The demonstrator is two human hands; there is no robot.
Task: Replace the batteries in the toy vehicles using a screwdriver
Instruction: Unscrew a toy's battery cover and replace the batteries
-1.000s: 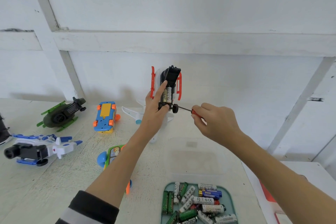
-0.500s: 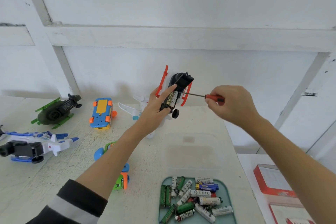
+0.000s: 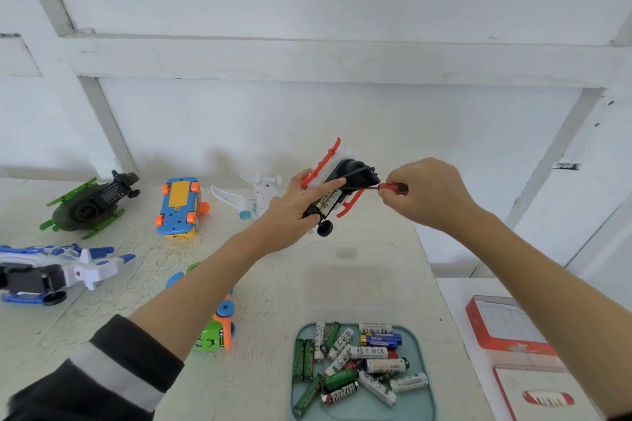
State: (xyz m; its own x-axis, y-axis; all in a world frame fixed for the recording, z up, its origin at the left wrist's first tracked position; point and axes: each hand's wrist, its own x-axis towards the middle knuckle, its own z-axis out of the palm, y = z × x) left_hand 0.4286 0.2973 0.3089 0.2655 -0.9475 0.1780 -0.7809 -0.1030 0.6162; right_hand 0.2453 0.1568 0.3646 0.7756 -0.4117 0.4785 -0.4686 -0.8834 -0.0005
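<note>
Raised, tilted since earlier frame: toy helicopter (image 3: 337,186), above table (image 3: 273,284), gripped by left hand (image 3: 294,212). Right hand (image 3: 427,195) pinches screwdriver (image 3: 374,186), tip at battery bay. Light, rigid plastic; skids fragile, grip body.

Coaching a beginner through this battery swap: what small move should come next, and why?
Probably lever the exposed battery out with the screwdriver. The left hand holds the red-skid toy belly-up with its compartment open; the right hand pinches the red handle, shaft reaching in.
</note>
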